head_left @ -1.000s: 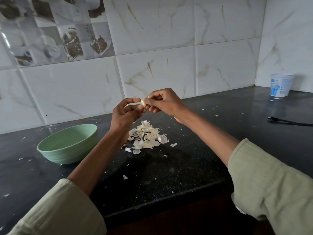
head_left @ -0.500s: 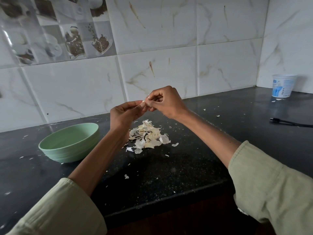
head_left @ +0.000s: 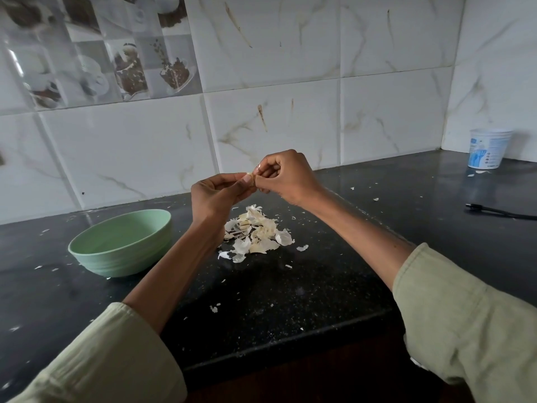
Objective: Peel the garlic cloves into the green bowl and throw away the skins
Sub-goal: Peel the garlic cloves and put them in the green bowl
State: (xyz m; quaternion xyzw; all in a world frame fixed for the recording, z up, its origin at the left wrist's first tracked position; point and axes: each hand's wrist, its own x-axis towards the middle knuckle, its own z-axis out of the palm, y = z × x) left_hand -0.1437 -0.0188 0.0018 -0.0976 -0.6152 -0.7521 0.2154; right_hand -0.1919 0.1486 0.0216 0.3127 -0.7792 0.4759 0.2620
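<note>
Marble-patterned wall tiles back a black speckled surface (head_left: 290, 301) that runs into a corner.

Head view: both hands are raised above a pile of skins (head_left: 255, 232) at mid-surface. The left hand (head_left: 216, 193) and the right hand (head_left: 286, 177) meet fingertip to fingertip, fingers curled and pinching one garlic clove (head_left: 250, 177) between them; the clove is mostly hidden, so the amount of skin remaining cannot be determined. The green bowl (head_left: 122, 242) stands to the left of the pile, interior contents not visible. A white tub (head_left: 488, 148) stands in the far right corner.

Step in hand: stripping skin from the clove. Next move, as judged: drop the loosened skin onto the pile, then carry the bare clove left to the bowl.
</note>
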